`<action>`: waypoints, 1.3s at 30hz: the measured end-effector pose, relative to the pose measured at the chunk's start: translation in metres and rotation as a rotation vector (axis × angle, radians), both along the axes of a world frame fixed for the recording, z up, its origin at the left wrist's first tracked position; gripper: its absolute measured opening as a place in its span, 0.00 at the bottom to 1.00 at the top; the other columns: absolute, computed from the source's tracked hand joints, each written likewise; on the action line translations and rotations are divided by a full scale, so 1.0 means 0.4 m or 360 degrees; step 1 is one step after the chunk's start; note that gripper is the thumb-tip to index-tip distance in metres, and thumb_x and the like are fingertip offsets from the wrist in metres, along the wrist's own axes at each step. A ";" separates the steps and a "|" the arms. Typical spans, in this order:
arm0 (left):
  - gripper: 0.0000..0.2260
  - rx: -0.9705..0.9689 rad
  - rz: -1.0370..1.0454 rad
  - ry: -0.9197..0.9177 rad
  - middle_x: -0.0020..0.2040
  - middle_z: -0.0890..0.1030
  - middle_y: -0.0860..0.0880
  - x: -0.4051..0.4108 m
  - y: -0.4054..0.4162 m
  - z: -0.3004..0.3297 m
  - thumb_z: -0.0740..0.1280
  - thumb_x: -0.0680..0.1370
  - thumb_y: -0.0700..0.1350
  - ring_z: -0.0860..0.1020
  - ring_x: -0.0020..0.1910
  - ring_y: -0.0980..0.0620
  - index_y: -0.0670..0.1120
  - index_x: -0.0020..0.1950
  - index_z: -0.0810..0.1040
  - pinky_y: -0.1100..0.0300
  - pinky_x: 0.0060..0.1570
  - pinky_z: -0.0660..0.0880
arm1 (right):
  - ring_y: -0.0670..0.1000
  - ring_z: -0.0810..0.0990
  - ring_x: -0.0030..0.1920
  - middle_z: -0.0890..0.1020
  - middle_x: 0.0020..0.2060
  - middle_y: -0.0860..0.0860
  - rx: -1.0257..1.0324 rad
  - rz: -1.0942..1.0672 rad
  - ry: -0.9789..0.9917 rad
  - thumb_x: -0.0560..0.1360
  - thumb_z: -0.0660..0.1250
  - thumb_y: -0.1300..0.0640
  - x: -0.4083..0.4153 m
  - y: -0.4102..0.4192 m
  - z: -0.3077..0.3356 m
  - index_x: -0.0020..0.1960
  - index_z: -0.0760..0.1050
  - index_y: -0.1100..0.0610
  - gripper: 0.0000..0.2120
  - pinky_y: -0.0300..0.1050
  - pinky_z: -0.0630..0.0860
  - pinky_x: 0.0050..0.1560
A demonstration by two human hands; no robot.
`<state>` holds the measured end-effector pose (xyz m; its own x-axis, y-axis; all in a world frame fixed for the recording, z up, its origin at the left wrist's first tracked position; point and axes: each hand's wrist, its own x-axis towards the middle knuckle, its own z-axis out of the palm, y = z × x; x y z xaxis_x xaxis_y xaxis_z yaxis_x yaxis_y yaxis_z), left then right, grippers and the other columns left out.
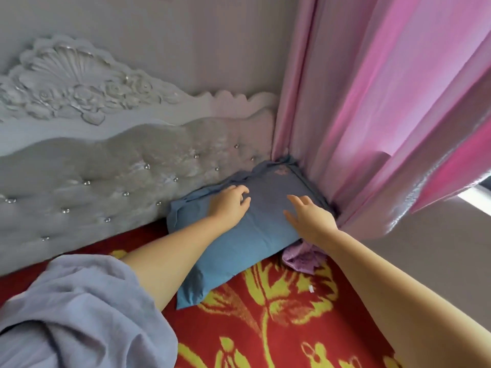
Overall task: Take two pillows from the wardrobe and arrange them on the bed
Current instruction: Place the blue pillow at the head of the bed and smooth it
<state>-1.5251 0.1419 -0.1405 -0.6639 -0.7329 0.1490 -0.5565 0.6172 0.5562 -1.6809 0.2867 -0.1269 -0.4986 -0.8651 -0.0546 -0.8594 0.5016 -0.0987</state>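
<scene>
A blue pillow point(255, 235) lies on the bed point(279, 314), whose cover is red with yellow flowers. Its far end is pushed into the corner between headboard and curtain. My left hand point(229, 203) rests on the pillow's upper left part, fingers curled loosely on the cloth. Flat on the pillow's right side lies my right hand point(309, 215), fingers spread. Neither hand grips the pillow. No second pillow is in view.
A grey tufted headboard point(106, 181) with carved top runs along the left. Pink curtains point(372, 115) hang at the right, touching the pillow's far edge. A crumpled lilac cloth point(303, 260) sticks out under the pillow's right corner.
</scene>
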 end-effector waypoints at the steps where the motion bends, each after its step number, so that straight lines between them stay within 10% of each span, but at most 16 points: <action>1: 0.12 0.0040 0.0041 0.0001 0.53 0.79 0.46 0.017 0.014 -0.013 0.62 0.79 0.47 0.77 0.51 0.45 0.47 0.61 0.75 0.53 0.50 0.75 | 0.59 0.80 0.51 0.68 0.67 0.53 0.0035 0.0067 -0.0003 0.80 0.53 0.44 0.009 0.000 -0.002 0.74 0.56 0.49 0.24 0.49 0.75 0.43; 15: 0.13 -0.0005 0.0503 -0.0251 0.54 0.81 0.46 0.538 -0.223 -0.091 0.63 0.78 0.49 0.78 0.54 0.44 0.48 0.61 0.75 0.52 0.51 0.74 | 0.60 0.79 0.51 0.69 0.66 0.55 0.0054 0.0445 -0.0148 0.80 0.53 0.43 0.410 -0.343 -0.126 0.73 0.58 0.51 0.24 0.48 0.71 0.38; 26: 0.13 0.0017 0.0037 -0.0297 0.55 0.80 0.46 0.762 -0.439 -0.104 0.61 0.79 0.49 0.78 0.53 0.45 0.48 0.62 0.75 0.52 0.50 0.74 | 0.61 0.79 0.50 0.72 0.62 0.55 0.0009 0.0013 -0.0267 0.80 0.54 0.44 0.753 -0.478 -0.149 0.69 0.62 0.51 0.21 0.49 0.71 0.39; 39: 0.14 -0.0006 -0.0384 -0.0449 0.56 0.78 0.46 0.670 -0.223 -0.066 0.59 0.80 0.50 0.78 0.50 0.45 0.48 0.64 0.73 0.50 0.51 0.76 | 0.58 0.81 0.45 0.71 0.65 0.54 -0.0048 -0.0275 -0.0189 0.80 0.54 0.44 0.761 -0.168 -0.103 0.73 0.59 0.50 0.23 0.46 0.72 0.35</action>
